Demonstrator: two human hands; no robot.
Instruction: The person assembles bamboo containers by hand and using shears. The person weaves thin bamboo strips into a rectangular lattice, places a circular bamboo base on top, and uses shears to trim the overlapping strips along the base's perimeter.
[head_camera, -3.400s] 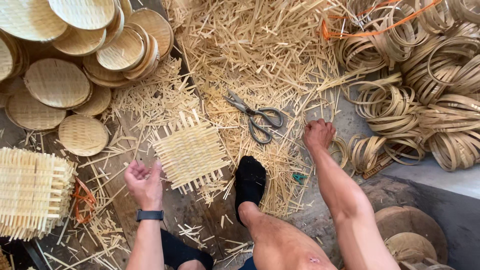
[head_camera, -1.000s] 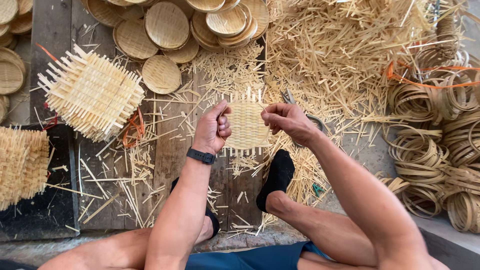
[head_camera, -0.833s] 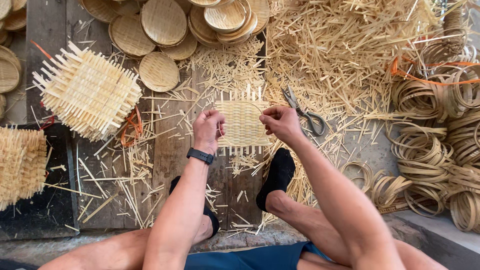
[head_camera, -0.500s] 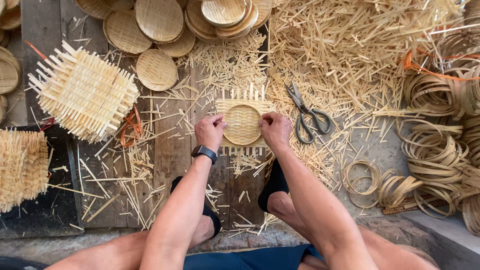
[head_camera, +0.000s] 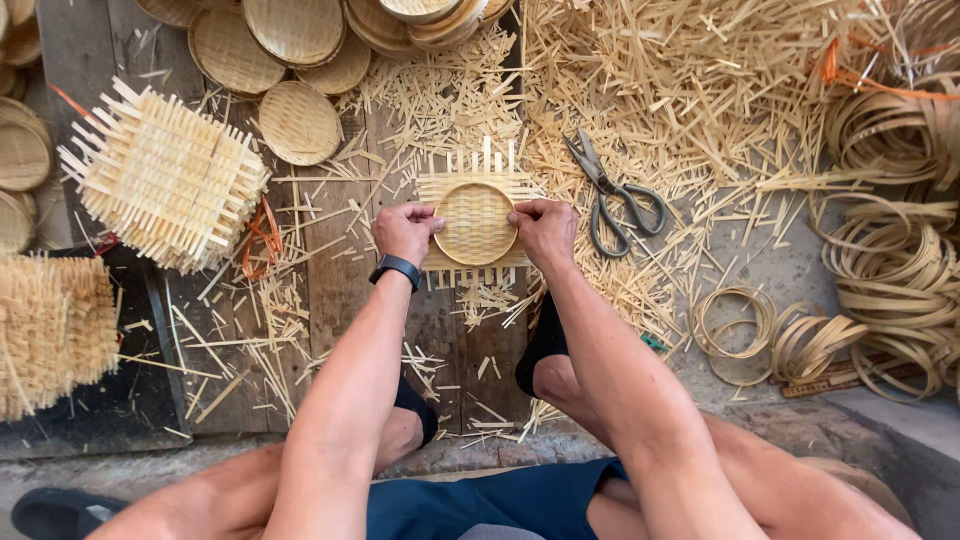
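Bamboo offcuts (head_camera: 690, 90) are blanketing the wooden floor (head_camera: 340, 280), scissors (head_camera: 615, 195) lying nearby. Both hands are gripping a woven mat (head_camera: 476, 220) pressed into a round hoop: left hand (head_camera: 405, 230) fingers curled closed on its left rim, right hand (head_camera: 545, 232) fingers clamping the right.

Bright, even daylight fills the view, warmest beyond the grip on the heap of straw strips (head_camera: 700, 80), which looks slightly washed out. Shadows are soft and short, lying close under the forearms and below the woven mat (head_camera: 478, 222) held between the left hand (head_camera: 405, 230) and right hand (head_camera: 545, 230). Focus is sharp around the grip; the edges bend, perhaps from a wide lens.
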